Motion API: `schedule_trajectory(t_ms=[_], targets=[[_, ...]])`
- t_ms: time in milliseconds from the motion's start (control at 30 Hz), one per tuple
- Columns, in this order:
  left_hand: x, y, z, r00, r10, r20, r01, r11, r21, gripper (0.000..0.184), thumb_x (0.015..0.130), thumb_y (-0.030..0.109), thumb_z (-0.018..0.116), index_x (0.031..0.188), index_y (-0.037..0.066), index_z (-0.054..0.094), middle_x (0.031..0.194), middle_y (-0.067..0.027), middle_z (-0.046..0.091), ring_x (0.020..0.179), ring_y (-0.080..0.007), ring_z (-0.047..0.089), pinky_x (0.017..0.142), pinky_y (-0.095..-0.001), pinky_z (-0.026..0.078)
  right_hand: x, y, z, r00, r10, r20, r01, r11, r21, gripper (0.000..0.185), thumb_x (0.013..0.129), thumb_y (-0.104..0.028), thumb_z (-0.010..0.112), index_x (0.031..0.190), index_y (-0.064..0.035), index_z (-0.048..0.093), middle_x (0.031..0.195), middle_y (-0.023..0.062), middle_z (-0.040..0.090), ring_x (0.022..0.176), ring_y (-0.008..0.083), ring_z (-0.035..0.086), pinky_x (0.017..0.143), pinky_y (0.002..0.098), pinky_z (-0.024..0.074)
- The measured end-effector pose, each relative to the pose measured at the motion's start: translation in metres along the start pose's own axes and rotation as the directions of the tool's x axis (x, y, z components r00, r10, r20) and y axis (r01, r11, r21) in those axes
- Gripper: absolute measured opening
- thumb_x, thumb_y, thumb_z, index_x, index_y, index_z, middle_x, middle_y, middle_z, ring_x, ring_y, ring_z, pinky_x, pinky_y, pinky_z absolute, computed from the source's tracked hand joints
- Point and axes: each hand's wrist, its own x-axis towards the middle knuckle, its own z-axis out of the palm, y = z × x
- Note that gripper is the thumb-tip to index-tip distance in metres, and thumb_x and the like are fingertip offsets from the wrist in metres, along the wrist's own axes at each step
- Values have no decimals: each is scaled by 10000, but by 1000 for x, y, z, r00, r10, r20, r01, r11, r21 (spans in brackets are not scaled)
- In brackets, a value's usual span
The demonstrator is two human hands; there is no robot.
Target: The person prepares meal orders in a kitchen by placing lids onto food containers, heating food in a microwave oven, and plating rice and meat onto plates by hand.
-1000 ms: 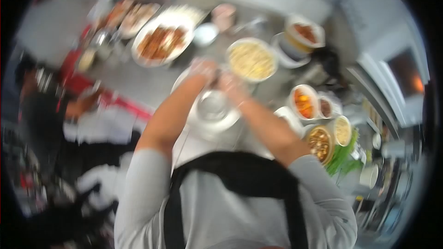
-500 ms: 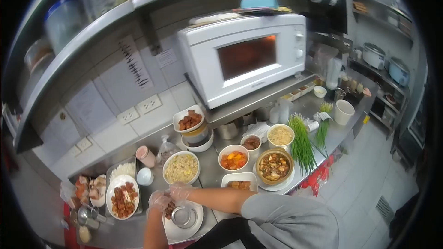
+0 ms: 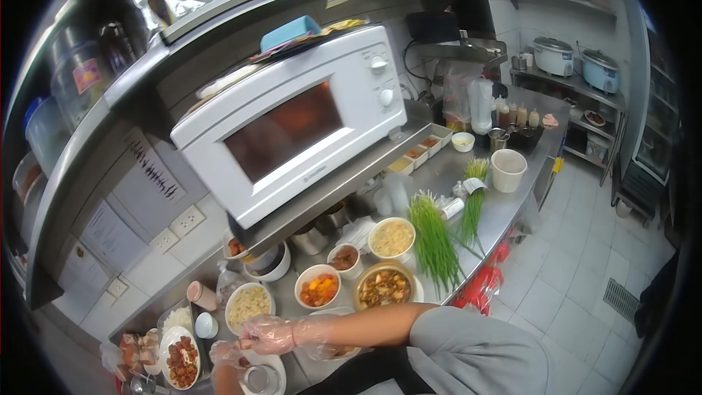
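Note:
My right hand (image 3: 270,335), in a clear plastic glove, is over the far rim of a white plate (image 3: 278,375). Its fingers are pinched together, and whatever is in them is too small to make out. Just to the left, my gloved left hand (image 3: 227,355) has its fingers curled at the plate's left edge; what they hold is hidden. A round metal cup (image 3: 261,379) rests on the plate, with a little brown meat (image 3: 244,362) beside it. Behind my hands stands a bowl of fried rice (image 3: 249,306).
An oval dish of brown chunks (image 3: 182,360) lies left. Bowls of orange-red food (image 3: 318,289), dark sauce (image 3: 343,257) and noodle-like food (image 3: 392,238), plus a clay pot (image 3: 384,285), stand right. Green chives (image 3: 433,241) lie beyond. A microwave (image 3: 292,128) overhangs the counter.
My view has swung to the right, so the counter appears shifted left. My right hand has lifted off the meat beside the cup to the plate's far rim; my left hand stays close by.

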Motion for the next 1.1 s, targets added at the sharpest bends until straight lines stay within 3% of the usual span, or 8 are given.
schedule_trajectory(t_ms=[167, 267, 367, 467, 533, 667, 833, 1100], targets=[[78, -64, 66, 939, 125, -321, -142, 989, -32, 320, 670, 358, 704, 920, 161, 735, 959, -72, 707, 865, -268, 678, 777, -374, 529, -55, 4, -56, 977, 72, 200, -94, 990, 102, 182, 825, -205, 598, 897, -39, 573, 735, 86, 611, 680, 191, 578, 610, 351, 438], [58, -57, 28, 903, 280, -326, -186, 938, 292, 309, 690, 349, 678, 907, 136, 731, 944, -72, 707, 877, -270, 669, 800, -371, 522, -90, 2, -95, 954, 128, 270, -170, 975, 140, 222, 781, -218, 637, 846, -13, 581, 716, 111, 609, 679, 217, 594, 627, 370, 452], [-36, 12, -61, 956, -215, -201, 96, 874, -476, 247, 736, 276, 639, 887, 98, 720, 909, -103, 700, 901, -280, 662, 801, -386, 514, -121, 17, -119, 983, 69, 169, -108, 966, 236, 237, 708, -194, 672, 740, 3, 545, 654, 113, 557, 632, 225, 551, 611, 376, 432], [-29, 21, -79, 902, -23, -430, 69, 994, 90, 169, 785, 195, 610, 793, 48, 693, 790, -143, 670, 809, -331, 644, 781, -411, 505, -135, 33, -147, 970, 57, 235, -87, 989, 120, 269, 718, -216, 676, 876, -10, 607, 817, 150, 623, 801, 259, 615, 707, 364, 468], [-44, 36, -110, 585, -313, -748, -66, 901, -429, 264, 840, 257, 557, 867, 8, 639, 874, -226, 636, 821, -389, 611, 727, -476, 464, -149, 25, -172, 960, 66, 273, -97, 990, 102, 333, 754, -179, 591, 1042, -13, 575, 906, 160, 614, 876, 261, 605, 763, 355, 464], [-113, 120, -260, 68, -24, -997, -225, 974, -39, 114, 874, 107, 563, 891, -6, 558, 921, -181, 537, 878, -369, 521, 764, -454, 409, -166, 49, -184, 988, -27, 149, 9, 993, 115, 394, 796, -172, 544, 1162, -25, 550, 958, 155, 619, 935, 262, 602, 829, 346, 461], [-199, 245, -433, -269, 149, -952, -416, 873, 254, 92, 838, 16, 603, 926, 6, 578, 1054, -148, 578, 1016, -331, 551, 892, -422, 426, -207, 31, -235, 989, 20, 143, -46, 982, 182, 403, 856, -245, 547, 1197, -30, 540, 1097, 145, 603, 1041, 248, 578, 907, 341, 443], [-208, 447, -603, 106, 289, -951, -914, 405, 21, 343, 859, 316, 607, 1062, 40, 624, 1096, -110, 602, 1001, -221, 578, 922, -339, 439, -284, 53, -274, 973, 187, -137, -143, 949, 281, 451, 884, -408, 570, 1161, -51, 575, 1061, 165, 641, 1010, 285, 616, 896, 365, 468]])
